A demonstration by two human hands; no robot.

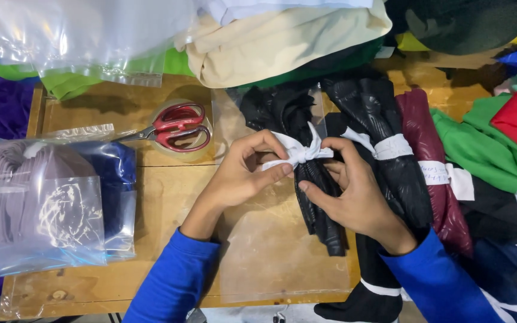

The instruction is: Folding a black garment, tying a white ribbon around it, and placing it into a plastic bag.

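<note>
On the wooden table, left hand and right hand pinch the white strip knotted around a black bundle

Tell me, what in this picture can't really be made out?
All in the head view:
- The knot in the white strip: the left hand and right hand cover its underside.
- The black bundle itself: its fingers hide the middle.
- The writing on the white label: too small.
- The tape roll: red scissors lie over it.
- The cream fabric: cut off by the top edge.
</note>
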